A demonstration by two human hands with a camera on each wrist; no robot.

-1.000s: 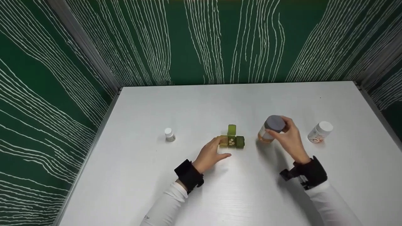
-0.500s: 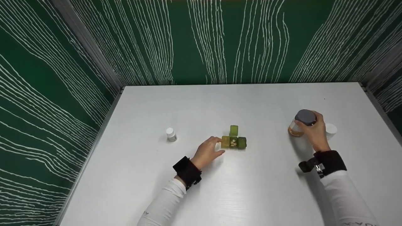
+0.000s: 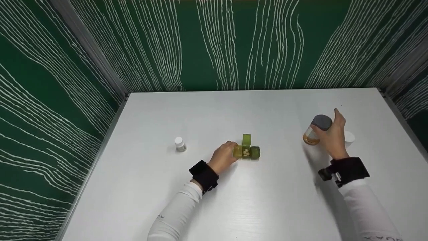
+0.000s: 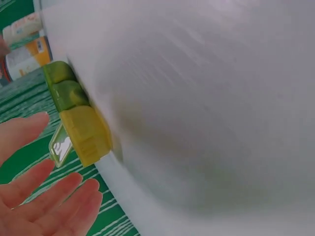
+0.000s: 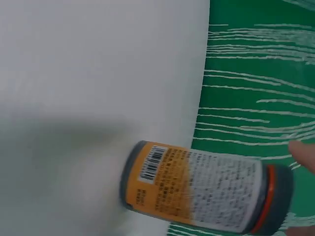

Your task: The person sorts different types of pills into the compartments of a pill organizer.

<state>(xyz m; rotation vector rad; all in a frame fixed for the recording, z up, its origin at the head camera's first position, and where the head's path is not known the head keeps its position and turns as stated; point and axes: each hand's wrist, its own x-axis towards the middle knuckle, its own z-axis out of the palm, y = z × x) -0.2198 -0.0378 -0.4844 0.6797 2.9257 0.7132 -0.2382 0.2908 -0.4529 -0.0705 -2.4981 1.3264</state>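
Observation:
A small pill organizer (image 3: 237, 152) of yellow and green compartments lies mid-table. Its middle lid (image 3: 246, 139) stands up, and several pale pills (image 3: 246, 152) show inside. My left hand (image 3: 223, 156) is at its yellow end; the left wrist view shows the fingers (image 4: 61, 196) extended and spread beside the yellow compartment (image 4: 86, 135). On the right stands an orange-and-white supplement bottle (image 3: 311, 135) with a grey lid (image 3: 322, 122). My right hand (image 3: 333, 139) is beside it with the index finger raised straight. In the right wrist view, fingertips (image 5: 302, 155) show apart from the bottle's lid (image 5: 275, 199).
Partly hidden behind my right hand is a white bottle (image 3: 349, 137). A small white bottle (image 3: 180, 144) stands to the left on the white table (image 3: 214, 110). Green walls (image 3: 247, 43) with white lines rise behind and at the sides.
My right hand has carried the orange-and-white bottle rightward, set it down beside the white bottle, and loosened its fingers. My left hand drew back slightly from the organizer, then came in again at its yellow end.

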